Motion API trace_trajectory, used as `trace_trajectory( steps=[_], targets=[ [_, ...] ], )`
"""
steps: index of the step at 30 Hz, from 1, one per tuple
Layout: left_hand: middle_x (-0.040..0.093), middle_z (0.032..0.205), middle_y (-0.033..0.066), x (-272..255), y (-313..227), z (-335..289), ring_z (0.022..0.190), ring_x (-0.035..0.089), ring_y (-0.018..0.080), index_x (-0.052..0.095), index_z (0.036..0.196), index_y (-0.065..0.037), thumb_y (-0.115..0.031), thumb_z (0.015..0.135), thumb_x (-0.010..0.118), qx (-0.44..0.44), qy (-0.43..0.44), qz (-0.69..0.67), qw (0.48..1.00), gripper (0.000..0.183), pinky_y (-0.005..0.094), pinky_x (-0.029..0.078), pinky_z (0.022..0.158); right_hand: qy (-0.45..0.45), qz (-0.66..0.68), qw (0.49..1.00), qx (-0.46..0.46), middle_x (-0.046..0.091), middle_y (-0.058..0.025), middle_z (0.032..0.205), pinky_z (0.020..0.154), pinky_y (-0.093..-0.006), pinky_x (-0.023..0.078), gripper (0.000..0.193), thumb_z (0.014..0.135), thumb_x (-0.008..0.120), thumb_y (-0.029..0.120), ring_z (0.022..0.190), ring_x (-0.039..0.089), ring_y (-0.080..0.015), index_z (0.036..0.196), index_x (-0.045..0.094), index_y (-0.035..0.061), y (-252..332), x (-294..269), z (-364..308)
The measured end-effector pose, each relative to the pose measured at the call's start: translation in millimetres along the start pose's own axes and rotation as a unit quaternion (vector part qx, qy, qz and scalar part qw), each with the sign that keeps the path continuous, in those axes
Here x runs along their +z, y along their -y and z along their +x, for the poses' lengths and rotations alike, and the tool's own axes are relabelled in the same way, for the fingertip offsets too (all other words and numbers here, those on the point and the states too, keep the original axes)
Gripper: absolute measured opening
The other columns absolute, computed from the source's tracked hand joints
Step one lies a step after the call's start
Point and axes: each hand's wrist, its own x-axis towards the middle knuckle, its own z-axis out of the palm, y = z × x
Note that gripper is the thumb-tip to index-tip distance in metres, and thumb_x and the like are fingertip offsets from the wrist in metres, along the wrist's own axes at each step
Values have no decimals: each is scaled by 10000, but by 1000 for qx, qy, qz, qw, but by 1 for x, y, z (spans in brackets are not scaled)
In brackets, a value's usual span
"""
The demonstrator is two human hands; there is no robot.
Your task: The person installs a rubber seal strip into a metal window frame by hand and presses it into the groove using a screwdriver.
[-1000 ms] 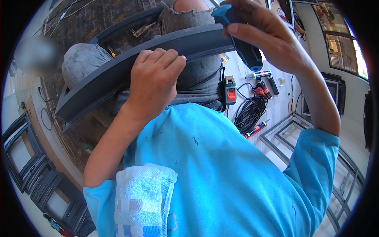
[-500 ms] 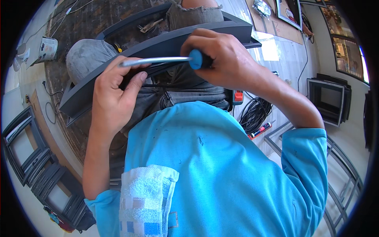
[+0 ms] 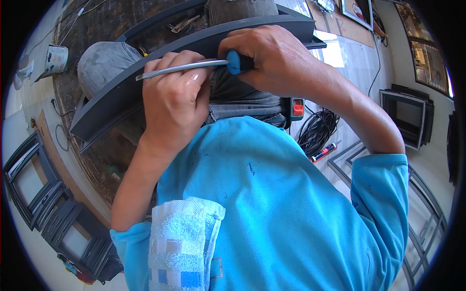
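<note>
My right hand (image 3: pixel 279 60) is wrapped round a screwdriver (image 3: pixel 234 62) with a blue and black handle. Its long metal shaft points left, with the flat tip just beyond the knuckles of my left hand (image 3: pixel 177 94). That hand is closed at the near side of a dark grey frame (image 3: pixel 104 111). Whatever its curled fingers hold is hidden behind them. The frame lies across my legs, its long near bar passing under both hands.
A white bucket (image 3: pixel 56 59) stands at far left. Coiled black cable (image 3: pixel 318 128) and a sealant tube (image 3: pixel 324 151) lie right of my body. Dark frames (image 3: pixel 36 174) rest at left, with others (image 3: pixel 405 119) against the right wall. A checked towel (image 3: pixel 182 242) hangs over my left upper arm.
My left hand has moved right and up, closer to the right hand, and curled inward. The screwdriver's tip has shifted slightly left. The black strip seen between the hands is now hidden.
</note>
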Motion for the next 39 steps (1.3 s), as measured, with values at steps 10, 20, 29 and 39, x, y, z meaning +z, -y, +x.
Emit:
trace_trajectory(
  steps=[10,20,29,39],
  targets=[
    [647,857,45,2,7,-2,855,624,242,711,913,-80,-138,831,774,6,20,-4,1000,118,388,420,787,70,43,986,143,689,-210,977,759,-435,556,402,854,719,135,834,697,-366,1233,615,50,0,-61,-33],
    [635,866,40,11,8,-3,854,611,244,703,936,-89,-127,823,766,37,10,15,999,135,392,428,796,175,7,983,56,679,-195,1009,705,-390,569,537,819,600,-52,820,715,-324,1348,588,36,14,-104,-77],
    [644,879,37,9,2,0,867,617,250,673,904,-87,-97,824,747,2,20,-4,1000,109,389,429,801,187,35,982,1,709,-192,897,585,-360,550,498,909,573,-6,658,686,-240,1403,622,39,1,-101,-70],
    [652,884,39,8,5,-1,870,620,252,679,919,-95,-103,830,742,-3,20,0,1000,109,391,430,806,221,27,975,0,745,-224,1031,637,-414,570,532,839,595,-30,690,710,-266,1370,627,-3,2,-107,-55]
  ],
)
